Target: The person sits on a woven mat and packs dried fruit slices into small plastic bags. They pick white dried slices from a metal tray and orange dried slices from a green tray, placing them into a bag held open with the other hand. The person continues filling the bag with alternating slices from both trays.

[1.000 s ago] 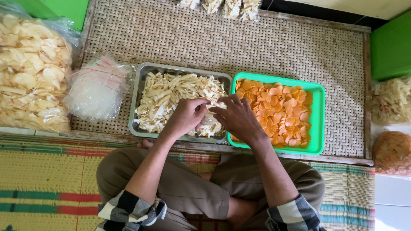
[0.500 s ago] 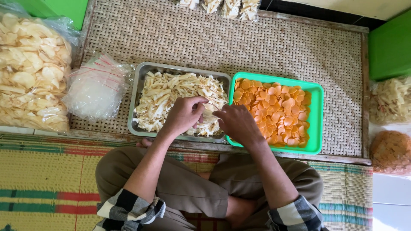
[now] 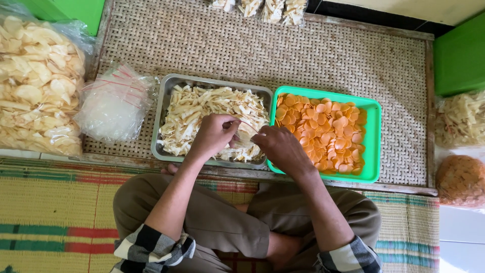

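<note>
1. My left hand (image 3: pixel 214 134) and right hand (image 3: pixel 280 147) pinch a small clear bag (image 3: pixel 246 132) between them.
2. The bag hangs over the metal tray (image 3: pixel 162 108) of pale chips (image 3: pixel 194 108).
3. A green tray (image 3: pixel 375 136) sits just beside.

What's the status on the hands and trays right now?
Left hand and right hand pinch a small clear bag over the metal tray of pale chips. Green tray untouched.

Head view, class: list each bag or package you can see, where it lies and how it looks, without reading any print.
Large clear bag of pale crackers: far left, bulging.
Stack of empty clear pouches: left of the metal tray, red-striped tops.
Small filled packets: top edge, in a row.
Clear bag of pale strips: right edge.
Bag of brown crackers: lower right, rounded.
</note>
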